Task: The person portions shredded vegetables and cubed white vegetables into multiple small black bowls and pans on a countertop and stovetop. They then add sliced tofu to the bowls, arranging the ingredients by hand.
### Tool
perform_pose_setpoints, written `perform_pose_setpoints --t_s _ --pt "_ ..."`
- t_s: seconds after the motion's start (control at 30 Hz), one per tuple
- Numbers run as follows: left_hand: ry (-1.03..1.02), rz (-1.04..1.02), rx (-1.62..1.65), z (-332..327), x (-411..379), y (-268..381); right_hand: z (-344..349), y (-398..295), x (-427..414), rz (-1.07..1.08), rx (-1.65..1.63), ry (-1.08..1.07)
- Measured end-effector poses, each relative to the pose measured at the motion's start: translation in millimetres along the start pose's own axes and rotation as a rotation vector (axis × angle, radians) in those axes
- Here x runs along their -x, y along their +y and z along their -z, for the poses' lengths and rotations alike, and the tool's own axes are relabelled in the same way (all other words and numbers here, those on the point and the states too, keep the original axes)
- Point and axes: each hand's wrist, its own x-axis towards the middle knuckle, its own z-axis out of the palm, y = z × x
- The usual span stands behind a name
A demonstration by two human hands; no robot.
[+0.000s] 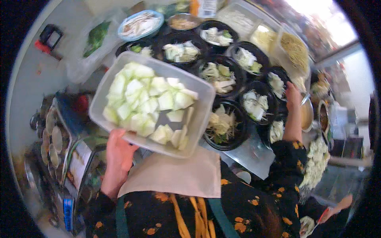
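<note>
My left hand [119,160] grips the near edge of a translucent plastic container [203,104]. It is tilted and holds pale green-white vegetable chunks [140,98], probably cut gourd. The container partly covers a black bowl behind it. My right hand [293,93] reaches to the far right, at the edge of a small black bowl [283,72] with white vegetable pieces; its fingertips are blurred, so what they hold is unclear. Between my hands stand several black bowls, among them a near one [242,138] with shredded food and leafy pieces.
Noodles fill a plastic tub [279,41] at the back right. A blue-rimmed bowl [162,22] of sliced food and a plastic bag [79,67] with greens stand behind. Bare steel counter [256,157] shows near me. Another person's hand [343,203] holds a red-handled tool [323,215] lower right.
</note>
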Motion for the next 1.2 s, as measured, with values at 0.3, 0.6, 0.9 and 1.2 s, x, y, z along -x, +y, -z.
perform_pose_setpoints --t_s 0.3,0.6,0.9,1.2 --pt "0.000 -0.039 -0.117 -13 4 7 -172 -163 226 0.650 0.320 -1.253" --pt "-0.042 -0.027 -0.087 -6 4 -4 -237 -111 298 0.870 0.898 -1.532" --pt "-0.019 -0.044 -0.049 -20 11 -1 -237 -107 291 0.687 0.930 -1.708" --pt "-0.002 -0.056 -0.083 -30 13 0 -215 -139 275 0.474 0.670 -1.699"
